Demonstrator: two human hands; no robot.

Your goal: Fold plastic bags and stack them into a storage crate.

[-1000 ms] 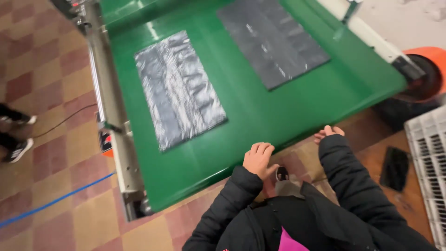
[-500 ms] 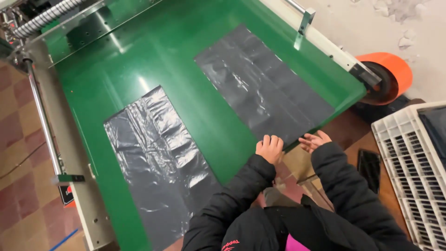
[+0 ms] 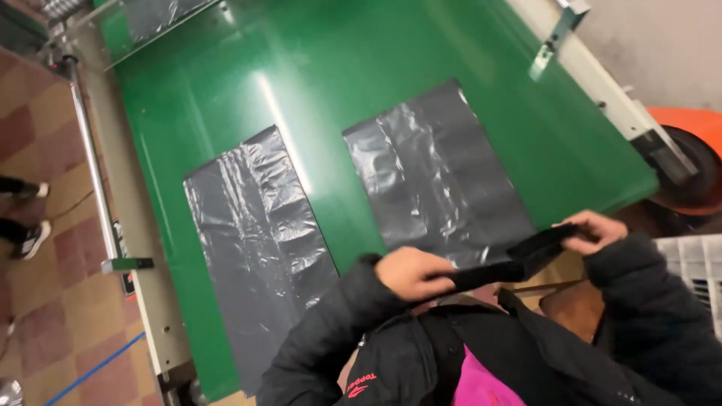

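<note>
The wide green flat conveyor belt fills most of my view, and I take it as the landmark for everything else. On the belt lie two flat, wrinkled dark grey plastic bags. The left grey bag lies near the left edge of the belt and reaches almost to its near end. The right grey bag lies beside it, a little more toward the middle of the belt, and a strip of bare green shows between the two, so they are apart. Along the left side of the belt runs a long metal side rail, and beyond it is the tiled floor in red and beige. At the far right corner of the belt an orange round drum stands just beside the frame.

At the near end of the belt I hold a narrow black folded strip between my two hands, above the near edge of the right grey bag. My left hand is closed around its left end. My right hand pinches its right end with bent fingers.
</note>
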